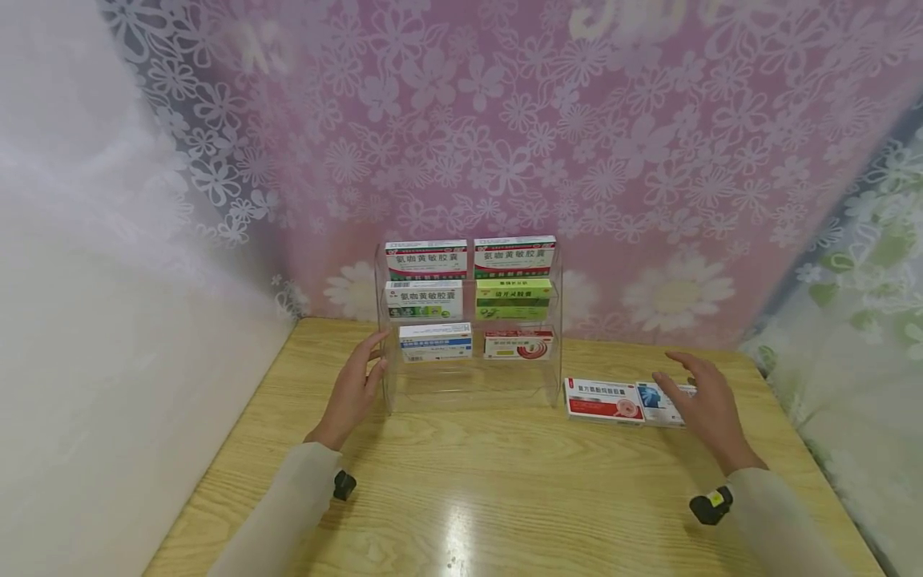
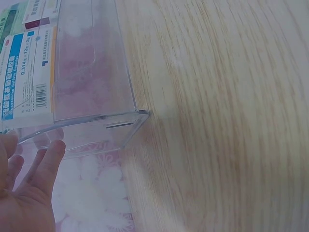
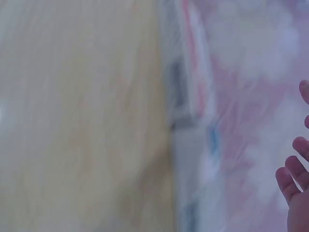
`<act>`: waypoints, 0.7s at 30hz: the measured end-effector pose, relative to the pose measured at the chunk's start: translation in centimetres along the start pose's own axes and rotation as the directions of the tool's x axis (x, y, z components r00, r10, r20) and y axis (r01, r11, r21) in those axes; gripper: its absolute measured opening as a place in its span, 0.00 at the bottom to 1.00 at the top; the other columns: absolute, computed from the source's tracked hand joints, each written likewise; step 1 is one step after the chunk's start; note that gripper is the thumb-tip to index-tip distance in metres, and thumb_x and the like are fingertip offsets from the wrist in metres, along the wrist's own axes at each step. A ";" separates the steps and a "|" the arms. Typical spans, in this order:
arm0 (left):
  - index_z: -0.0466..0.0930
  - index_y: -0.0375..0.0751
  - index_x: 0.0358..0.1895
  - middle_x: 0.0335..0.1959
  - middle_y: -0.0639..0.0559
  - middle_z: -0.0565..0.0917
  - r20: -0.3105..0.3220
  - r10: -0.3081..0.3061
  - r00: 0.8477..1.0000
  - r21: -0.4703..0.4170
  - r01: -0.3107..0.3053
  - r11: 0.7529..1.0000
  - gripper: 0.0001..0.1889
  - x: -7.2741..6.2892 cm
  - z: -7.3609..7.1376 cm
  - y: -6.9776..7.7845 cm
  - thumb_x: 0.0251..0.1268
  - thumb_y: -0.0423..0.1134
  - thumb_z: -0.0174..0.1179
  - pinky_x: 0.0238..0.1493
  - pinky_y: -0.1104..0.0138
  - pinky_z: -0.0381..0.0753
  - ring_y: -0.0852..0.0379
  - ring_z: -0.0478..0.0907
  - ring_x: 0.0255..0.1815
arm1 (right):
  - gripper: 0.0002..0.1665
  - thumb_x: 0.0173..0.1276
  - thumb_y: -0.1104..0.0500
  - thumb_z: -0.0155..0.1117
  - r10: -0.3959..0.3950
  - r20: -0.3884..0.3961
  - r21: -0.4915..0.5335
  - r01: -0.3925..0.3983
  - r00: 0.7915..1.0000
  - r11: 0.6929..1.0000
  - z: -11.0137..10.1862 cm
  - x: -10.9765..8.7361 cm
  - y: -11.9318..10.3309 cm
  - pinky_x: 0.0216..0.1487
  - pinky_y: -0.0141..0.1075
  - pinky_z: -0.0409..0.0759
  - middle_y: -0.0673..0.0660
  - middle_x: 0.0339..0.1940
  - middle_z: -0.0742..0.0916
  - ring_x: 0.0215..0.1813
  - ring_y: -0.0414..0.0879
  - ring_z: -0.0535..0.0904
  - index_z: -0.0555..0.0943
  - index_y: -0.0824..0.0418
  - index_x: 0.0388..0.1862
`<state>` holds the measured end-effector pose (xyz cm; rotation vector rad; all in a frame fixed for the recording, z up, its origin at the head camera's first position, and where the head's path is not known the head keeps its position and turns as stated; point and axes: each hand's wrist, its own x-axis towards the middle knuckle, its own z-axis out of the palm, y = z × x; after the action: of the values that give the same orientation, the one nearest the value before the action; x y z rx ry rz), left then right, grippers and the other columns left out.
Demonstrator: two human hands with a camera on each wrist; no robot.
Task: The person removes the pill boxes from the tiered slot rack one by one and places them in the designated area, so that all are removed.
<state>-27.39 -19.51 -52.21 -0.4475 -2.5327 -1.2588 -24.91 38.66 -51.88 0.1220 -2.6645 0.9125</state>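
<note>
A clear plastic tiered rack (image 1: 472, 398) stands on the table, holding several medicine boxes in two columns. My left hand (image 1: 352, 393) is at the rack's left side, its fingertips against or very near the side panel (image 2: 96, 121); exact contact is unclear. A blue-and-white box (image 1: 436, 343) lies in the lowest occupied row, beside a red-and-white box (image 1: 517, 345). Right of the rack, a red-and-white medicine box (image 1: 603, 399) and a blue-and-white one (image 1: 654, 404) lie end to end. Over the latter hovers my right hand (image 1: 710, 409), fingers apart and holding nothing; it partly hides that box.
Wood-grain table (image 1: 461, 481) extends in front of the rack. Behind it hangs a pink flowered curtain (image 1: 490, 144). Pale cloth (image 1: 108, 320) borders the left side, and a leafy-patterned curtain (image 1: 865, 336) the right. The right wrist view is blurred.
</note>
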 end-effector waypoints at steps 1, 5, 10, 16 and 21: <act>0.61 0.54 0.86 0.85 0.40 0.66 0.002 -0.004 1.000 -0.002 0.004 1.000 0.30 0.0 0.0 0.1 0.88 0.33 0.54 0.62 0.36 0.87 0.33 0.78 0.74 | 0.36 0.84 0.47 0.66 -0.017 -0.002 0.021 0.017 1.000 1.000 0.1 0.4 -1.1 0.64 0.75 0.74 0.76 0.76 0.75 0.71 0.75 0.72 0.72 0.65 0.81; 0.61 0.53 0.86 0.85 0.39 0.65 0.009 -0.011 1.000 -0.004 0.011 1.000 0.30 -0.1 -0.1 0.3 0.88 0.33 0.54 0.63 0.36 0.86 0.33 0.77 0.75 | 0.35 0.84 0.49 0.68 -0.083 0.001 0.090 0.082 0.997 0.992 1.1 1.8 -5.2 0.67 0.73 0.77 0.71 0.78 0.76 0.72 0.72 0.75 0.73 0.60 0.82; 0.61 0.52 0.86 0.85 0.39 0.64 0.010 -0.014 1.000 -0.004 0.014 1.000 0.30 -0.1 -0.2 0.6 0.88 0.33 0.53 0.64 0.37 0.86 0.33 0.77 0.75 | 0.32 0.82 0.53 0.70 -0.186 0.011 0.141 0.183 0.982 0.973 2.9 3.2 -9.4 0.68 0.69 0.80 0.67 0.76 0.79 0.69 0.69 0.80 0.76 0.59 0.80; 0.61 0.50 0.86 0.85 0.38 0.65 0.010 -0.026 1.000 -0.010 0.026 1.000 0.30 -0.1 -0.2 0.6 0.88 0.32 0.54 0.64 0.37 0.86 0.33 0.77 0.75 | 0.29 0.79 0.58 0.73 -0.290 0.029 0.135 0.284 0.956 0.949 5.4 4.4 -12.3 0.64 0.66 0.85 0.64 0.71 0.84 0.62 0.66 0.85 0.80 0.59 0.76; 0.61 0.52 0.86 0.85 0.39 0.65 0.009 -0.022 1.000 -0.008 0.022 1.000 0.30 -0.1 0.0 0.4 0.88 0.32 0.54 0.64 0.37 0.86 0.33 0.77 0.75 | 0.26 0.76 0.62 0.75 -0.370 -0.013 0.085 0.370 0.929 0.925 6.8 4.7 -13.1 0.55 0.61 0.88 0.64 0.67 0.84 0.59 0.61 0.84 0.83 0.62 0.71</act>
<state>-27.11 -19.33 -51.96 -0.4286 -2.5477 -1.2775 -28.75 24.24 -47.73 0.6249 -2.4788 0.8971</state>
